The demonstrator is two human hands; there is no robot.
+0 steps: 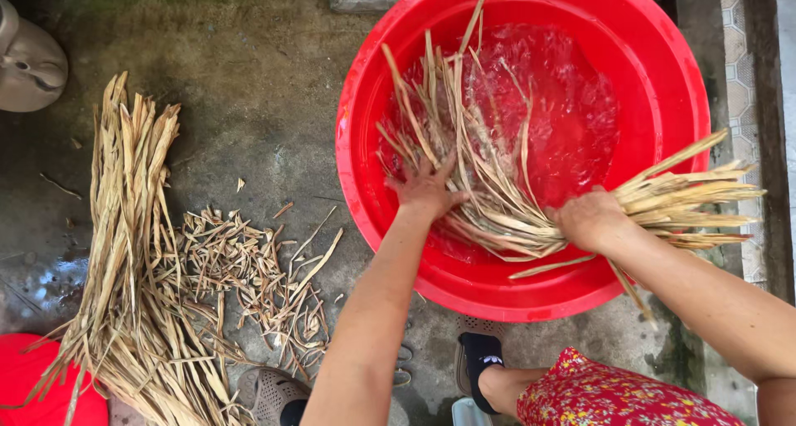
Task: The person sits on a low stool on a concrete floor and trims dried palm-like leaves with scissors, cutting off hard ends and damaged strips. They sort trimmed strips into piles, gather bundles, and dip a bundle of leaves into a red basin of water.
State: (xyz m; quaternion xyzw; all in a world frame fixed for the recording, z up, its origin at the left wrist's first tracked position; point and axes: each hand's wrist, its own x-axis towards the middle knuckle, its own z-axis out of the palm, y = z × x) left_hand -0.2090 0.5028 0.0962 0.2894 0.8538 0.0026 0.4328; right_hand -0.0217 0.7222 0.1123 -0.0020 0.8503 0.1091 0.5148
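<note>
The red basin stood on the damp concrete floor, partly filled with water, and a bundle of dried straw-coloured leaf strips lay across it, one end fanned out in the water and the other end sticking out over the basin's right rim. The right hand was clenched around the bundle just inside that rim, probably so the strips stayed gathered while their loose ends soaked. The left hand rested inside the basin near its left wall, fingers spread flat on the strips, its grip released; it seemed to press them down under the water, since dry strips would float. Well left of the basin a long pile of dry strips lay on the floor, and between that pile and the basin sat a scatter of short trimmed pieces. Just below the basin the person's sandalled foot showed.
</note>
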